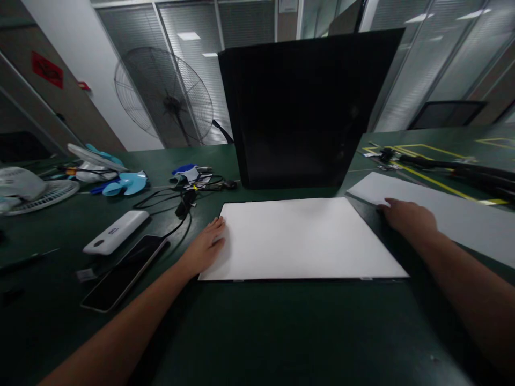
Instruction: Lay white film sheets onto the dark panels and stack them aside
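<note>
A flat white panel point(289, 241) with thin dark edging lies in front of me on the green table. My left hand point(206, 247) rests on its left edge, fingers stretched out and holding nothing. To the right lies a second white sheet point(462, 220), set at an angle. My right hand point(408, 219) is at its near left edge, with the fingertips closed on that edge; the fingers underneath are hidden. Behind the white panel a large black panel point(306, 112) stands upright, leaning slightly back.
On the left lie a phone point(124, 273), a white power bank point(116, 231), cables point(186, 203) and blue fan blades point(126, 183). Black rods point(454, 163) lie at the far right by yellow tape lines. A big floor fan point(164, 94) stands beyond the table point(281, 332).
</note>
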Tool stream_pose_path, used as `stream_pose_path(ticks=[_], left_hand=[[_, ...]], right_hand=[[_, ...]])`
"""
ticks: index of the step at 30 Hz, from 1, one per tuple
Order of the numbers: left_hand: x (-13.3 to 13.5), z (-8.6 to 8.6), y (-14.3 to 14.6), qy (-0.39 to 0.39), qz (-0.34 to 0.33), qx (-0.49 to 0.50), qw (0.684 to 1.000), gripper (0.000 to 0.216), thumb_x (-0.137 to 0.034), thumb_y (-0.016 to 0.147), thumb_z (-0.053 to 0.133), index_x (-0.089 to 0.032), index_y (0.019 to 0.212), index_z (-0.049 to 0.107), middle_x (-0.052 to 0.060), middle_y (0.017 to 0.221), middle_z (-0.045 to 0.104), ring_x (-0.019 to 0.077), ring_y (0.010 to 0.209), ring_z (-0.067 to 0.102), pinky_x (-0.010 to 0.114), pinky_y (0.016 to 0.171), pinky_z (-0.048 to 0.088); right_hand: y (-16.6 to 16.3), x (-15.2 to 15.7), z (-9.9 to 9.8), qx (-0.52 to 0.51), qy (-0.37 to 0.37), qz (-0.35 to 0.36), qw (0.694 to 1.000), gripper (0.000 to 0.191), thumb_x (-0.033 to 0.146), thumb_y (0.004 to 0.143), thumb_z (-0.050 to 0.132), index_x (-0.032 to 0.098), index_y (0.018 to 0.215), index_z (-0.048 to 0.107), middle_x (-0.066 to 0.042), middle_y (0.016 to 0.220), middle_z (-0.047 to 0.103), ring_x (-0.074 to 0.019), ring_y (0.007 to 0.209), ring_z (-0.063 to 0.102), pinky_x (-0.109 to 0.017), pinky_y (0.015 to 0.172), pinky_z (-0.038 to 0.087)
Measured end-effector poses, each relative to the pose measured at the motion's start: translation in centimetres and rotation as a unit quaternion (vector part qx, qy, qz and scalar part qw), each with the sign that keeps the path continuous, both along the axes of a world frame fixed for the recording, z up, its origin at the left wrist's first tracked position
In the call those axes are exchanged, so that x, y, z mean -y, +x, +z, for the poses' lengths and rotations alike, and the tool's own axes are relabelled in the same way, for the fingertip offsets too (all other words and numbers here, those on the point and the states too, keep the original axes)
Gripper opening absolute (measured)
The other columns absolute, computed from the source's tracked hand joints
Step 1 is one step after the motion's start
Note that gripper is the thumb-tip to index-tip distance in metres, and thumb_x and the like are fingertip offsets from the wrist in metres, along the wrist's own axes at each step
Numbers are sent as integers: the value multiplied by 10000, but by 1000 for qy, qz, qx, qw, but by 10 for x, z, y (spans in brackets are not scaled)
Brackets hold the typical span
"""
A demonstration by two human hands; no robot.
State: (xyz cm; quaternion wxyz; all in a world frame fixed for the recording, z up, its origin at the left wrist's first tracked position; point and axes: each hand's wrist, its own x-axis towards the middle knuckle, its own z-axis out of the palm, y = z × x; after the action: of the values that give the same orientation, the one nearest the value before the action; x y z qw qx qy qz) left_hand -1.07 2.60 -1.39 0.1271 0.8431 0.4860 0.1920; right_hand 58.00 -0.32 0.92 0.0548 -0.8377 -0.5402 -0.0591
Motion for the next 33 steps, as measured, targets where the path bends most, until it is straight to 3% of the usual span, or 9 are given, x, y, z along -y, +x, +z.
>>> stream_pose_path(ticks=[6, 12, 15, 17, 19, 22, 24, 28, 33], left_hand=[[0, -1, -2, 2, -2, 10, 1000, 572, -301, 949, 481, -99, 1480, 544, 172, 1631, 404, 324, 1538, 326, 534, 1277, 222], [2, 4, 0, -3, -2, 9, 1000, 590, -399, 984, 452, -107, 1491, 533, 173, 1634, 380, 318, 1542, 321, 542, 1279, 219], [4, 7, 2, -11, -1, 24, 1000, 600, -494, 1037, 372, -131, 1481, 550, 152, 1633, 388, 300, 1544, 321, 532, 1278, 227], [6, 9, 2, -18, 6, 31, 999, 651, -551, 1054, 308, -128, 1489, 542, 147, 1637, 380, 286, 1549, 310, 517, 1281, 221], [7, 10, 3, -31, 14, 30, 999, 721, -606, 1046, 288, -103, 1514, 509, 161, 1646, 358, 284, 1556, 290, 505, 1284, 209], [8, 11, 5, -42, 26, 6, 999, 848, -700, 971, 420, -87, 1557, 441, 187, 1662, 310, 313, 1561, 270, 516, 1282, 199], [8, 12, 8, -40, 37, -13, 998, 941, -733, 892, 548, -96, 1572, 417, 193, 1666, 302, 335, 1560, 269, 519, 1279, 210], [8, 13, 10, -41, 55, -6, 998, 895, -669, 869, 622, -137, 1565, 438, 157, 1661, 342, 330, 1547, 312, 489, 1274, 243], [6, 12, 7, -41, 70, 28, 996, 680, -530, 931, 574, -173, 1507, 521, 107, 1649, 384, 304, 1507, 401, 475, 1259, 294]], right_hand=[[-63, 15, 29, 57, -29, 22, 998, 395, 199, 989, 318, 66, 1174, 640, -306, 1060, 656, -412, 954, 683, -496, 724, 502], [-156, 42, 50, 74, -56, 106, 990, 315, 295, 992, 407, 115, 1087, 648, -195, 917, 693, -321, 798, 684, -417, 669, 492], [-206, 60, 39, 22, -59, 257, 964, 285, 352, 995, 466, 190, 1098, 677, -104, 932, 722, -235, 792, 686, -383, 734, 531], [-231, 72, 27, -50, -39, 407, 911, 301, 368, 1006, 486, 215, 1137, 710, -100, 1122, 732, -242, 990, 698, -425, 889, 558], [-248, 82, 19, -122, -21, 521, 845, 341, 380, 1016, 508, 223, 1235, 719, -100, 1360, 658, -272, 1270, 605, -511, 1107, 473], [-256, 90, 19, -197, -52, 576, 792, 429, 400, 1019, 544, 281, 1423, 628, -54, 1563, 488, -270, 1487, 392, -597, 1262, 243], [-253, 91, 26, -244, -74, 566, 784, 479, 410, 1025, 541, 319, 1494, 556, -35, 1626, 395, -256, 1517, 340, -583, 1263, 256], [-236, 86, 34, -253, -60, 538, 802, 565, 476, 1015, 547, 346, 1559, 466, -35, 1674, 300, -243, 1497, 377, -497, 1214, 390], [-220, 75, 25, -103, -43, 547, 830, 817, 633, 936, 597, 247, 1620, 373, -145, 1688, 212, -383, 1545, 231, -651, 1211, 287]])
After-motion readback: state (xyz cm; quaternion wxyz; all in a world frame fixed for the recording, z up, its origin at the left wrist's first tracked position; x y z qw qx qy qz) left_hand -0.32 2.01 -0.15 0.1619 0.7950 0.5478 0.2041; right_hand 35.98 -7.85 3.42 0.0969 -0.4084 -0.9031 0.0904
